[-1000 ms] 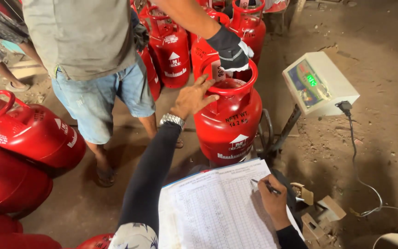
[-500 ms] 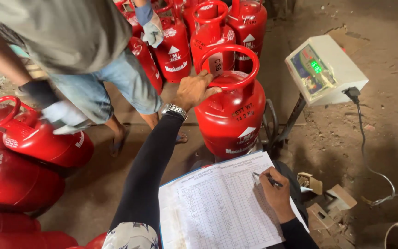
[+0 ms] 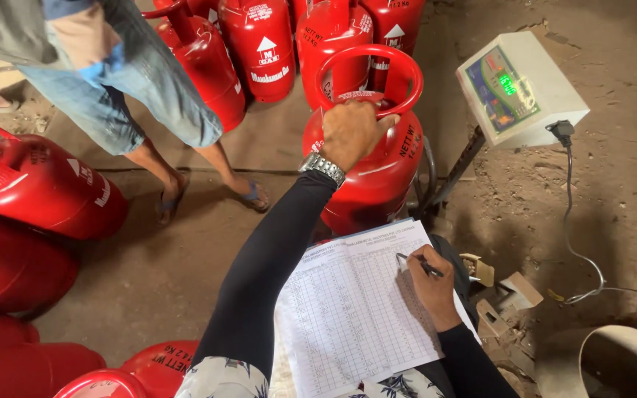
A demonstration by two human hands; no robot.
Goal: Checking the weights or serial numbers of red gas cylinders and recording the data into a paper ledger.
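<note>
Bare dirt floor (image 3: 186,273), red cylinders crowding left and top. Cylinder (image 3: 363,169) upright beside the scale display (image 3: 517,88); left hand (image 3: 352,133) resting on its top, fingers closed. Right hand (image 3: 429,284) pinching pen (image 3: 420,265) over ledger (image 3: 355,309). Bystander cut off above the waist.

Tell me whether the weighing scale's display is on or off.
On: the scale display shows lit green digits on its panel, beside the red gas cylinder that the left hand touches.
</note>
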